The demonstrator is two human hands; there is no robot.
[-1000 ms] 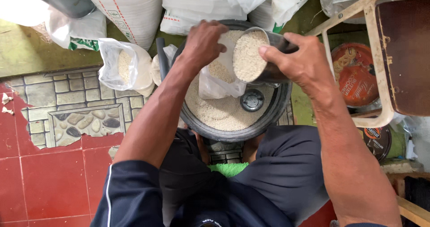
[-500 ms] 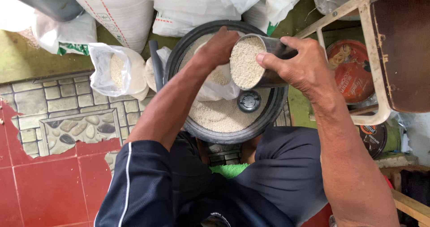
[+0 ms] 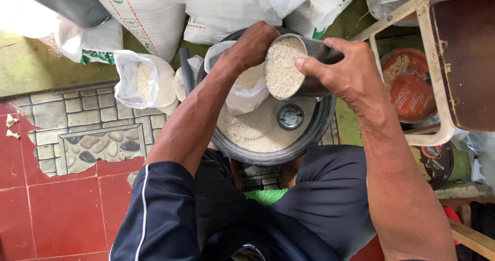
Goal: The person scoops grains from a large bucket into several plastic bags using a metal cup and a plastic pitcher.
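Head view
Black tub (image 3: 309, 137): part-filled with rice, a dark round object on the grain.
Metal cup (image 3: 294, 68): full of rice, tilted above the tub.
Right hand (image 3: 345, 73): fingers wrapped around the cup.
Clear bag (image 3: 242, 93): over the tub, rice inside.
Left hand (image 3: 255, 44): pinching the bag's mouth; fingertips hidden.
Second bag (image 3: 144, 80): left of the tub, holding rice.

Tiled floor (image 3: 56, 209), black basin (image 3: 309, 140), filled bag (image 3: 142, 80)

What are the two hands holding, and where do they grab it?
The right hand grips a metal cup full of rice around its side. The left hand holds the rim of a clear plastic bag open over the black bucket.
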